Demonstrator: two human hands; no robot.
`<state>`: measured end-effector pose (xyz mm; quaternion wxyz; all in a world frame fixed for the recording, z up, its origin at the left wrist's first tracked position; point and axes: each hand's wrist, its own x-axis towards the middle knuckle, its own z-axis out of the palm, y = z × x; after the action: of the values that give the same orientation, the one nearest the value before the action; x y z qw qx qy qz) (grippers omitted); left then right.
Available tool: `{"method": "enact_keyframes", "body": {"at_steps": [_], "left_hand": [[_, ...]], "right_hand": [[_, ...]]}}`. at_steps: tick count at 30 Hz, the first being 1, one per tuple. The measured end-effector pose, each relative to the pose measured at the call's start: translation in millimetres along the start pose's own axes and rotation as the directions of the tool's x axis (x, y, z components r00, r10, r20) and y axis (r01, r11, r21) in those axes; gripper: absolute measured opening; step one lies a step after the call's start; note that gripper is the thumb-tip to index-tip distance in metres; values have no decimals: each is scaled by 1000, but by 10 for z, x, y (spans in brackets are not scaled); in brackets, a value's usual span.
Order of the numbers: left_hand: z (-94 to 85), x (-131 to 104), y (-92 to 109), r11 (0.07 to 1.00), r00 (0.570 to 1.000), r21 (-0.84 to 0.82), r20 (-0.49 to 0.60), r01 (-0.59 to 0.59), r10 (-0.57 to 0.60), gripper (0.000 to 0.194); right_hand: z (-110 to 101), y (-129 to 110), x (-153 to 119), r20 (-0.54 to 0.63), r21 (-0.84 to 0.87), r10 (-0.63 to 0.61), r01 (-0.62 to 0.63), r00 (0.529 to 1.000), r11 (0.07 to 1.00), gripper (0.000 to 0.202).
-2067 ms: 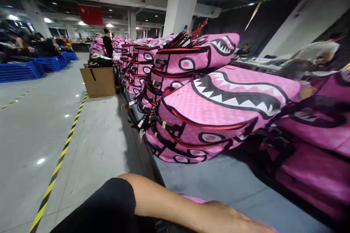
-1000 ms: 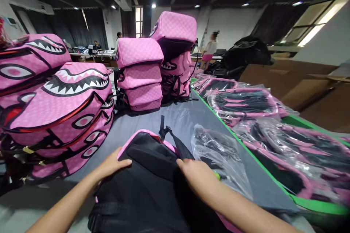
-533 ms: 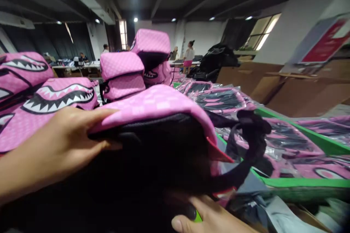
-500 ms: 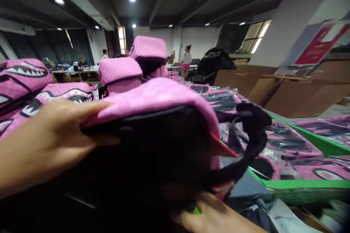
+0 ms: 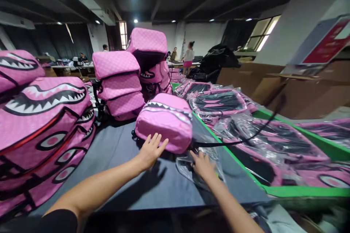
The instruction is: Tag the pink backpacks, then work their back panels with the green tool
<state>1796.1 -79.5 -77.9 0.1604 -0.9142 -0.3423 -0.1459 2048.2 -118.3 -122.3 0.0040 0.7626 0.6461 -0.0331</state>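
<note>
A pink backpack with a black-and-white toothed mouth print lies on the grey table. My left hand is at its near side with fingers spread, the fingertips against or just over the pink fabric. Beside the bag's near right corner, my right hand has its fingers apart over a clear plastic bag. A black strap stretches from the backpack to the upper right, blurred at its far end.
Pink backpacks are stacked at the left and behind. To the right, plastic-wrapped bags fill a green-edged bin. Cardboard stands farther right. Several people are at far tables, one standing.
The backpack, held up close before the camera earlier, now lies farther away on the table. My left hand has let go of its edge, and both hands now show with fingers apart.
</note>
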Motion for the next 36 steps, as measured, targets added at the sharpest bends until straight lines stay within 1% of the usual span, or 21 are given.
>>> {"method": "enact_keyframes", "body": {"at_steps": [1, 3, 5, 7, 9, 11, 12, 14, 17, 19, 21, 22, 24, 26, 27, 29, 31, 32, 33, 34, 36], "left_hand": [[162, 43, 3, 1000, 999, -17, 28, -15, 15, 61], [339, 188, -63, 1000, 1000, -27, 27, -14, 14, 77], [413, 415, -228, 998, 998, -26, 43, 49, -48, 94], [475, 666, -462, 989, 985, -30, 100, 146, -142, 100], [556, 882, -701, 974, 966, -41, 140, 225, -217, 90], [650, 1057, -862, 967, 958, -59, 163, 249, -237, 69], [699, 1141, -887, 967, 958, -70, 173, 243, -228, 56], [794, 1333, -789, 970, 960, -97, 194, 223, -202, 35], [921, 1707, -307, 975, 971, -155, 205, 157, -123, 30], [981, 1987, 88, 974, 977, -207, 207, 96, -53, 30], [1004, 2235, 366, 967, 976, -248, 219, 53, 3, 34], [998, 2325, 425, 963, 972, -266, 231, 32, 31, 40], [950, 2387, 368, 956, 963, -292, 253, -13, 91, 57], [851, 2228, 133, 947, 967, -314, 212, -72, 143, 65], [783, 2050, -14, 942, 975, -325, 171, -80, 142, 65], [628, 1506, -294, 936, 994, -352, 97, -19, 57, 64], [495, 769, -498, 915, 985, -370, 121, 163, -126, 65], [455, 363, -563, 894, 958, -349, 164, 280, -235, 67], [440, -45, -604, 854, 909, -322, 223, 409, -352, 68], [452, -434, -622, 794, 840, -294, 302, 532, -450, 69], [550, -1083, -596, 709, 729, -282, 503, 646, -464, 70]], "right_hand": [[177, 106, -13, 32, -13, 36, -36, 999, 999, 50], [469, 254, -49, 59, -11, 35, -34, 998, 999, 47], [673, 310, -117, 17, -14, -37, 38, 999, 999, 45], [817, 301, -261, -25, -48, -99, 98, 995, 994, 48], [959, 269, -504, -37, -92, -139, 135, 990, 987, 60], [1138, 231, -812, -51, -116, -199, 192, 979, 974, 71], [1240, 206, -966, -71, -115, -243, 234, 967, 965, 74], [1444, 124, -1212, -130, -110, -344, 331, 930, 937, 73], [1685, -108, -1324, -191, -122, -473, 458, 860, 881, 57], [1775, -319, -1235, -203, -101, -553, 544, 808, 833, 49], [1787, -546, -1071, -219, -36, -600, 608, 769, 793, 44], [1756, -659, -972, -215, 7, -615, 631, 759, 776, 41], [1614, -880, -748, -158, 109, -652, 669, 742, 735, 38], [1389, -1103, -495, -51, 204, -681, 675, 731, 709, 45], [1266, -1215, -366, -2, 238, -679, 660, 734, 713, 49], [1043, -1428, -133, 81, 274, -674, 634, 734, 723, 54], [902, -1598, 29, 124, 284, -687, 638, 716, 716, 56], [870, -1657, 75, 127, 281, -698, 649, 705, 707, 58], [862, -1699, 99, 118, 274, -708, 662, 696, 697, 59], [873, -1727, 105, 101, 264, -715, 674, 692, 690, 60], [924, -1757, 98, 71, 239, -717, 686, 694, 687, 60]]}}
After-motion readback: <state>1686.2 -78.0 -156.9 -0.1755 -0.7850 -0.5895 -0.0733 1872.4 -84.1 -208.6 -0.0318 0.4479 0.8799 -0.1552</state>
